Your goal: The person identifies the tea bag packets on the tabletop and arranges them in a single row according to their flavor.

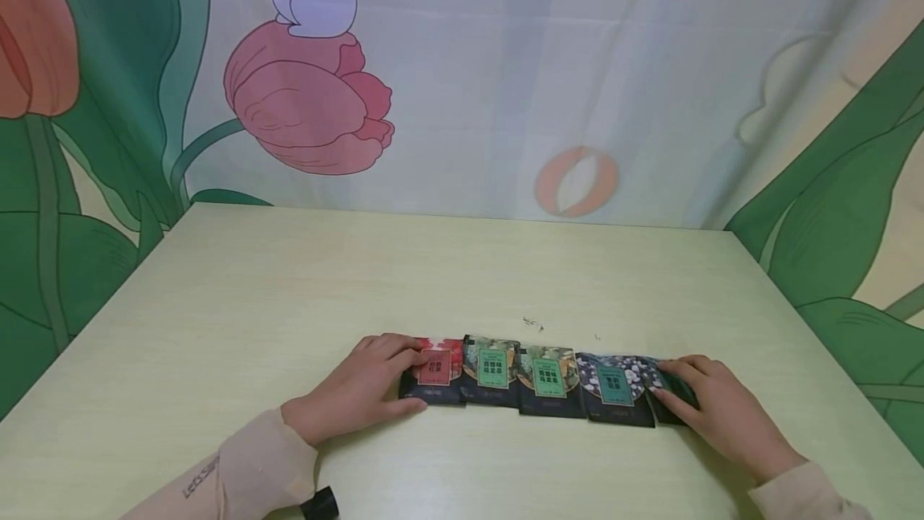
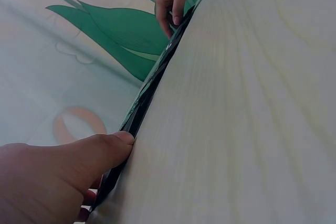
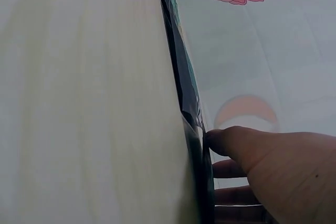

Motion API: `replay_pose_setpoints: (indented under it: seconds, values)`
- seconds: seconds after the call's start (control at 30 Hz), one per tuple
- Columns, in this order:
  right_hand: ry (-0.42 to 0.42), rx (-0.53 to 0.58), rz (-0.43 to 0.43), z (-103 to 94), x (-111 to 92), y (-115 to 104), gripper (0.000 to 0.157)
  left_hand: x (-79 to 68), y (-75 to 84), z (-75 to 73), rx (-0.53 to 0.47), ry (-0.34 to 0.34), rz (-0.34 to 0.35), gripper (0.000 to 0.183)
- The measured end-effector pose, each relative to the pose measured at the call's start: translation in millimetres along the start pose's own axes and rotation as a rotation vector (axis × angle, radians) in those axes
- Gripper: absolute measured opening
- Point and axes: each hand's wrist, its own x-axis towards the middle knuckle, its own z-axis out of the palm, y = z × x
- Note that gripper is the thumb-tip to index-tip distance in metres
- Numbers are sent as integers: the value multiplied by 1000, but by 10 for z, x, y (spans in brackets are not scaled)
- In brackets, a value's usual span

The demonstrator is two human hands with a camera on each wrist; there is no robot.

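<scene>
Several flat tea sachets lie side by side in a row on the table, with slight overlaps. At the left end, my left hand [image 1: 364, 383] holds the red-labelled tea sachet [image 1: 440, 367], fingers over its upper left part and thumb by its lower edge. Two green-labelled tea sachets [image 1: 493, 370] come after it, then a blue flowered tea sachet [image 1: 614, 387]. My right hand [image 1: 722, 412] holds the rightmost dark tea sachet [image 1: 671, 404] between thumb and fingers, covering much of it. In the left wrist view, the left thumb [image 2: 118, 142] meets the row's edge.
The pale wooden table [image 1: 289, 287] extends behind and around the row. Small dark marks [image 1: 532, 323] show on it just behind the sachets. A printed curtain [image 1: 462, 87] hangs along the table's far edge. A black object [image 1: 321, 504] is by the left sleeve.
</scene>
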Motion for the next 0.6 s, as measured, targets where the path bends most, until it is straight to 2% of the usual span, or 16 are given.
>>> replay_pose_setpoints:
  seconds: [0.4,0.6]
  values:
    - [8,-6,-37,4,94,-9,46,19,-15,-1,9,-15,-40,61]
    - [-16,-12,-47,-21,172,-9,47,48,-52,-9,39,-14,-16,61]
